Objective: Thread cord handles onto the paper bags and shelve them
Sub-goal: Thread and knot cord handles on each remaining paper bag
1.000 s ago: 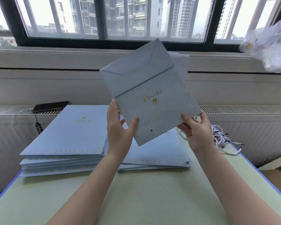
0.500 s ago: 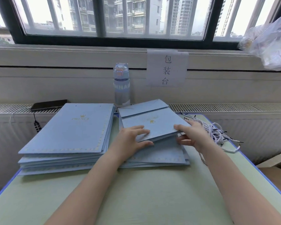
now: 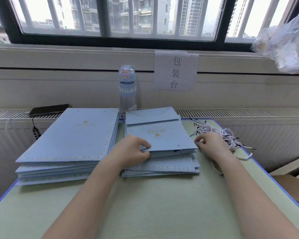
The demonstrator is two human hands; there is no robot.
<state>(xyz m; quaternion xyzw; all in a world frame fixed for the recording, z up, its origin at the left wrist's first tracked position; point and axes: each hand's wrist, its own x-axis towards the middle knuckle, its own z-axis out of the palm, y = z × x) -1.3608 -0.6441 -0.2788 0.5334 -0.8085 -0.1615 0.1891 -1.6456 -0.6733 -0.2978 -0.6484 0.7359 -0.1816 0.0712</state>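
A flat paper bag (image 3: 162,140) is being pinched at its edge by the left hand (image 3: 133,150); the right hand's (image 3: 210,144) hold, beside braided cords (image 3: 219,135), cannot be told.

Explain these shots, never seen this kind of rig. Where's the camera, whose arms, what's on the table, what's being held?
There is no machine here. A person works with bare hands, and one wide-angle camera worn on their head looks forward and down, so the arms enter from the bottom. On the green table lie two piles of flat blue paper bags, a left stack and a right stack, with a heap of cord handles at the right. Behind them are a water bottle, a phone on the radiator top and a paper sign on the wall. The left hand pinches the near edge of the top bag on the right stack. The right hand sits at that bag's right corner beside the cords, fingers curled. Whether it grips anything is not clear.
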